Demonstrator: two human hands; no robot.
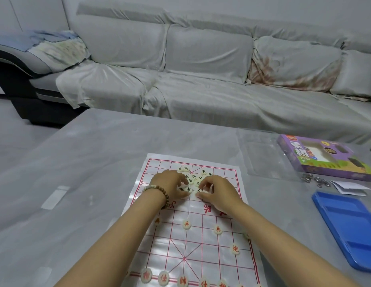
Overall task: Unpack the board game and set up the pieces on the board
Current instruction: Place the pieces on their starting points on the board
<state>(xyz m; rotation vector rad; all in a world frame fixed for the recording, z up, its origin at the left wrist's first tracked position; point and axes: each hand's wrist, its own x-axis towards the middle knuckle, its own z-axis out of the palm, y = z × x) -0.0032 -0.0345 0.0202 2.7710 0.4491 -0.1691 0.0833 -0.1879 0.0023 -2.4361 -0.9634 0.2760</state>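
Round cream pieces with red characters (pixel 163 278) line the near edge of a glossy white board (pixel 203 245) ruled in red. The board lies flat on the grey bench (pixel 76 172), with more red pieces standing further up it. On its far half, a loose heap of black-lettered pieces (pixel 193 176) sits between both hands. The left hand (pixel 170 184) and right hand (pixel 218 192) curl their fingers onto the heap; whether either pinches a piece cannot be told.

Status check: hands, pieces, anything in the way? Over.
Left hand, right hand both on black-lettered pile, far half of board; grip unclear. Red pieces placed near side. Box, blue tray off right, nothing blocking.
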